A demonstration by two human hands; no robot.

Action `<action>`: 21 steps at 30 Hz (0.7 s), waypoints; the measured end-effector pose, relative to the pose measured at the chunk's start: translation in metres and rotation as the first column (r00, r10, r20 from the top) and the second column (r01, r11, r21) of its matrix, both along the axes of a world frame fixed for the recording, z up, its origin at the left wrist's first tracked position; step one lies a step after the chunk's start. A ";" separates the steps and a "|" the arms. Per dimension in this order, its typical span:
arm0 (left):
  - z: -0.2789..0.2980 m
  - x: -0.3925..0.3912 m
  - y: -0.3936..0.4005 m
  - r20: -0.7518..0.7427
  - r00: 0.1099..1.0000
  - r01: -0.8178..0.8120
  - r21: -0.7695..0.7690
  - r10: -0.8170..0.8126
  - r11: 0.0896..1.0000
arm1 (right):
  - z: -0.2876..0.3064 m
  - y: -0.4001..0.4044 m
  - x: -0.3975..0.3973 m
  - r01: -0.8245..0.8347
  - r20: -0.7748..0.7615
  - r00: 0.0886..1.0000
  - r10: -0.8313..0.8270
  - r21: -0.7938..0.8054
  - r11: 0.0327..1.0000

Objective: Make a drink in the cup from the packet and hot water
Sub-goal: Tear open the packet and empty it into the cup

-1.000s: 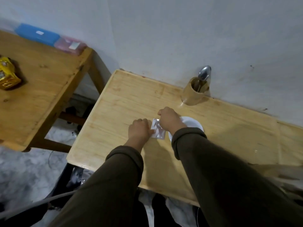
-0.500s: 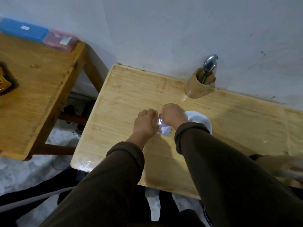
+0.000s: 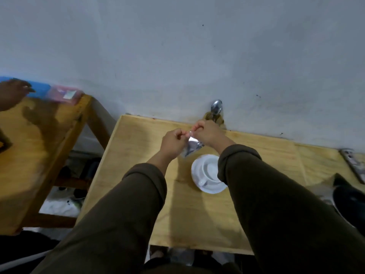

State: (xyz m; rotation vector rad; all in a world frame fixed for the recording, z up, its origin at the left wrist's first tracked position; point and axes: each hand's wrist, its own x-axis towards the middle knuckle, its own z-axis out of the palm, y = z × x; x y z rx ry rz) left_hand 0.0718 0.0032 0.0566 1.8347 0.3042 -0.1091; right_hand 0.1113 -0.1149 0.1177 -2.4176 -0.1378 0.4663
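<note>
A small silvery packet [image 3: 191, 147] hangs in the air between my two hands, above the light wooden table [image 3: 138, 155]. My left hand [image 3: 172, 142] pinches its top left corner, and my right hand [image 3: 207, 133] pinches the top edge beside it. Just below and to the right of the packet stands a white cup [image 3: 210, 171] on a white saucer [image 3: 212, 189]; my right sleeve covers part of both. A dark kettle [image 3: 351, 202] shows at the right edge, cut off by the frame.
A wooden holder [image 3: 218, 118] with a metal spoon [image 3: 216, 106] stands against the wall behind my hands. A second wooden table [image 3: 39, 145] at left carries blue and pink boxes [image 3: 63, 92]; another person's hand [image 3: 10, 93] reaches over it. A flat device [image 3: 354, 165] lies far right.
Both hands have lifted the packet off the table and raised it toward the wall. The view has tilted up, uncovering the cup and saucer. Another person's hand has come in at the left.
</note>
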 end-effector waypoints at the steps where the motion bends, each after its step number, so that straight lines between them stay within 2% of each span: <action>1: 0.004 0.001 -0.003 0.015 1.000 0.009 -0.008 -0.009 1.000 | 0.005 -0.004 -0.001 -0.001 0.017 1.000 0.000 0.012 1.000; 7: 0.027 -0.002 -0.024 0.009 1.000 0.018 -0.150 -0.017 0.988 | 0.027 -0.031 -0.007 -0.016 0.093 0.996 0.014 0.029 0.999; 13: 0.035 -0.006 -0.057 -0.022 1.000 -0.021 -0.165 0.018 0.986 | 0.024 -0.061 -0.012 -0.035 0.161 0.987 0.025 0.059 0.998; 17: 0.032 -0.005 -0.073 -0.110 0.992 -0.087 -0.180 0.068 0.980 | 0.014 -0.072 -0.017 -0.073 0.283 0.958 0.052 0.062 0.995; 21: 0.027 -0.007 -0.083 -0.210 0.972 -0.145 -0.182 0.106 0.973 | 0.008 -0.081 -0.025 -0.163 0.310 0.942 0.129 0.087 0.983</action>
